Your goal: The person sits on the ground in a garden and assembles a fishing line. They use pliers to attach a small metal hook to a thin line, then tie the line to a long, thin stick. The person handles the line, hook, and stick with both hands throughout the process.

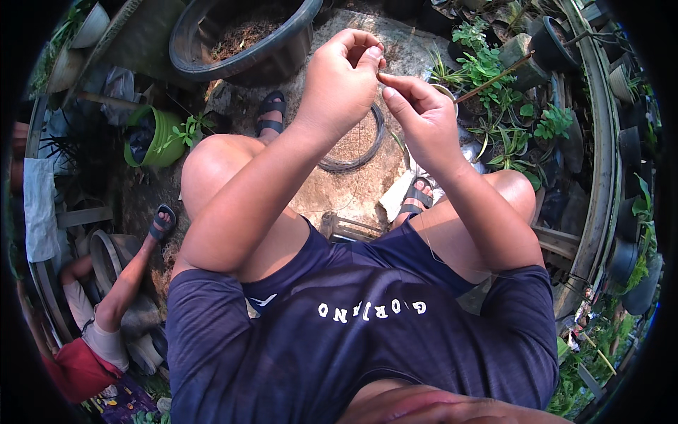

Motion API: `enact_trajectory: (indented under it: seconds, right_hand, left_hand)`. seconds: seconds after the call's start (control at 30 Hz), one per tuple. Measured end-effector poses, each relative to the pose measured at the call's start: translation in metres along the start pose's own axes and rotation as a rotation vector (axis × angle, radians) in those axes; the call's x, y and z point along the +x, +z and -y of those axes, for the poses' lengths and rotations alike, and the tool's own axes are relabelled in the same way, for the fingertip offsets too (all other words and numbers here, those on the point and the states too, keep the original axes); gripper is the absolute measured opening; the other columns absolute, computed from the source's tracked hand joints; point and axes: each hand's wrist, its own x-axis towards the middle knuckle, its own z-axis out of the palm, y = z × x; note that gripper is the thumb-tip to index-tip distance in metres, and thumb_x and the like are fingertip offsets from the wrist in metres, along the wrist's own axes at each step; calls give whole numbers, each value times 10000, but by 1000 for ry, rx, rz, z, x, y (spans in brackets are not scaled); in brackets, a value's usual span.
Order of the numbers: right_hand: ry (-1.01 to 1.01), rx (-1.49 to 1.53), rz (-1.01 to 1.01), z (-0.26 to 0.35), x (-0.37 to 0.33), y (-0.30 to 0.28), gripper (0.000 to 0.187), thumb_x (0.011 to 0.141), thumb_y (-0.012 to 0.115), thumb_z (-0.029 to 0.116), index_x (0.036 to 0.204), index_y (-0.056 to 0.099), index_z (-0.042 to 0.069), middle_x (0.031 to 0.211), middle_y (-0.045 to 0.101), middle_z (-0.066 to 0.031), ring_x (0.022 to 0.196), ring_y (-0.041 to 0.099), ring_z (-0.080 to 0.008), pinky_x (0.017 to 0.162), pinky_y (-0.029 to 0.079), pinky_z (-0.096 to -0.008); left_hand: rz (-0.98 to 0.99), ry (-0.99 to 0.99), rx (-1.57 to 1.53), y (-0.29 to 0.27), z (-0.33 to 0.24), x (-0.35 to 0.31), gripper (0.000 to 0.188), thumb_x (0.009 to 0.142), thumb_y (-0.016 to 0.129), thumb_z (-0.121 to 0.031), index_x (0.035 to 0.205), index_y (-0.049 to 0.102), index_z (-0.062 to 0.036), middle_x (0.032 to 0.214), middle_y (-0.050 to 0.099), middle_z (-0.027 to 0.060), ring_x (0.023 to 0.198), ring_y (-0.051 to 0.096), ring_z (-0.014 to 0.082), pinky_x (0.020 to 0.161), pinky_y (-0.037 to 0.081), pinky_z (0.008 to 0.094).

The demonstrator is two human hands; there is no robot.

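Observation:
Both hands are raised in front of me, fingertips almost meeting. With thumb and fingers pinched, my left hand [342, 81] holds a thin wire, only a little of which shows at the fingertips. My right hand [426, 116], just lower and to the right, pinches at the same spot; its fingers partly hide what they grip. A fine strand hangs below the left hand, and another thin line passes by my right forearm. Beneath the hands, a coil of dark wire [379, 138] lies on the ground between my feet.
A large black tub [300, 44] with soil stands at the far left. Left of my knee is a green pot [164, 138]. Leafy plants [487, 71] and black pots [554, 44] line the right. Another person's leg [127, 290] reaches in at lower left.

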Motion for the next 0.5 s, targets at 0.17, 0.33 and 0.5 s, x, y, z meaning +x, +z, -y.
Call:
enact_trajectory:
  seconds: [0.17, 0.33, 0.5]
  right_hand:
    - [17, 175, -22, -3, 7, -7, 204, 985, 647, 159, 1094, 650, -14, 989, 696, -31, 915, 637, -78, 804, 519, -242]
    - [23, 196, -63, -4, 7, -9, 193, 981, 655, 152, 1075, 653, -17, 977, 705, -43, 907, 645, -85, 805, 519, -244]
    - [-37, 146, -50, 2, 8, -10, 148, 986, 648, 152, 1024, 658, 9, 837, 619, 22, 729, 522, -40, 645, 415, -209]
  left_hand:
    - [-32, 130, 234, 3, -19, -8, 129, 966, 613, -112, 1025, 664, -9, 888, 700, 70, 836, 659, 116, 742, 529, 270]
    - [-12, 168, 201, 8, -20, -11, 164, 950, 655, -139, 1043, 663, -4, 886, 709, 73, 829, 666, 116, 736, 527, 274]
    - [85, 83, 37, 2, -19, -7, 182, 948, 677, -121, 1071, 648, 11, 957, 704, 81, 876, 662, 123, 776, 542, 276]
